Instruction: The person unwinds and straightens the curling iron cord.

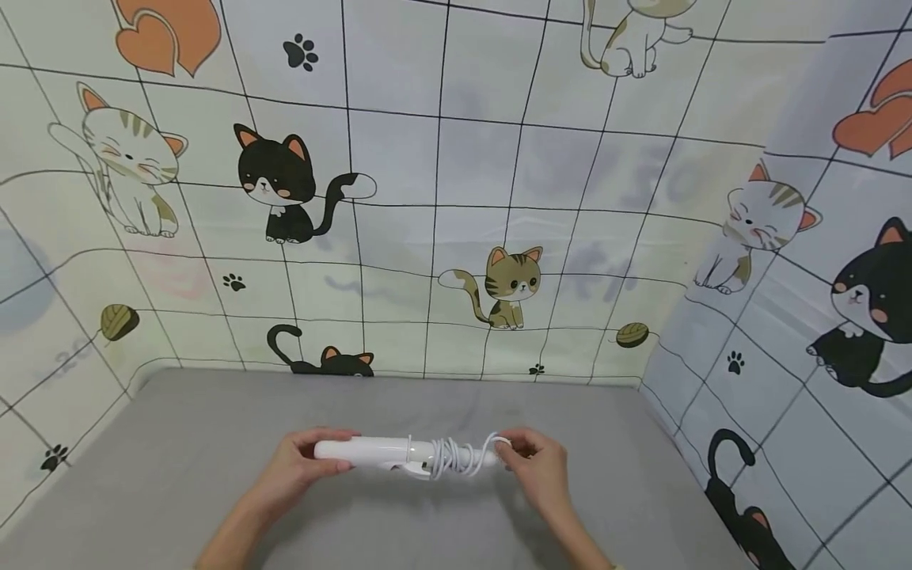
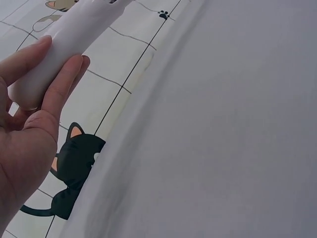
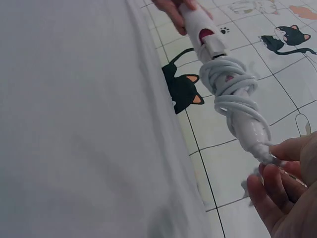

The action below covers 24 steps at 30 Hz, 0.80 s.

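A white curling iron is held level above the grey surface, across the middle of the head view. Its white cord is wound in several loops around the narrower right half. My left hand grips the smooth, rounded left end between thumb and fingers, as the left wrist view also shows on the iron's barrel. At the other end, my right hand pinches the tapered tip and the cord there. A dark red part shows beside the lever in the right wrist view.
A grey cloth-covered table lies under both hands. Hanging white fabric with a black grid and printed cats encloses it at the back and both sides.
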Available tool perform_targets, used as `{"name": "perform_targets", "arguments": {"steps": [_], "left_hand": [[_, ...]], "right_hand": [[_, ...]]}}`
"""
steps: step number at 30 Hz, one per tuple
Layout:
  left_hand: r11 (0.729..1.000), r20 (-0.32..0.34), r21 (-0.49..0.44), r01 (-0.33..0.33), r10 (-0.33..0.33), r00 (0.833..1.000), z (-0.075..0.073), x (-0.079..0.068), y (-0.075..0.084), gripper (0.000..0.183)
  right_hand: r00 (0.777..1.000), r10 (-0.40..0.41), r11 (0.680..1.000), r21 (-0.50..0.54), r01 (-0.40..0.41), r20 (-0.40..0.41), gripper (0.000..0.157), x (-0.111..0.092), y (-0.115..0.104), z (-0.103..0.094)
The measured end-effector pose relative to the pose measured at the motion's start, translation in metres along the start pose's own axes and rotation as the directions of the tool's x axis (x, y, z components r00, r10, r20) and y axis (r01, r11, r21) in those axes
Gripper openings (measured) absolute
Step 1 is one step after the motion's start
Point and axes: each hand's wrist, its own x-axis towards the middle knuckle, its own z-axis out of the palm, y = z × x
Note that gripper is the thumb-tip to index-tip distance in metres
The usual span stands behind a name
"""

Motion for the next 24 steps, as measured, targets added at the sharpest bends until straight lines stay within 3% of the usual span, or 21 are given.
{"name": "perform_targets", "arguments": {"steps": [4,11,18,21,24], "left_hand": [[1.000,-0.031,-0.026,-0.001,0.000,1.000,-0.004,-0.002,-0.001,0.040],[0.998,-0.006,-0.057,-0.003,0.002,1.000,-0.008,-0.003,-0.003,0.040],[0.993,0.035,-0.104,-0.061,0.065,0.997,-0.007,-0.002,-0.003,0.040],[0.992,0.050,-0.112,-0.061,0.067,0.996,-0.008,-0.002,-0.005,0.040],[0.992,0.058,-0.118,-0.050,0.057,0.997,-0.008,-0.002,-0.005,0.040]], "right_hand": [[0.999,0.025,1.000,-0.002,-0.025,0.026,0.013,0.000,0.000,-0.008],[0.997,0.071,0.997,0.015,-0.071,0.042,0.016,0.000,-0.002,-0.011],[1.000,-0.028,0.999,-0.037,0.028,0.003,0.019,0.005,-0.003,-0.012],[0.997,-0.065,0.997,-0.039,0.067,0.047,0.023,0.010,-0.003,-0.012],[0.983,-0.118,0.993,0.035,0.115,0.138,0.025,0.015,-0.002,-0.012]]}}
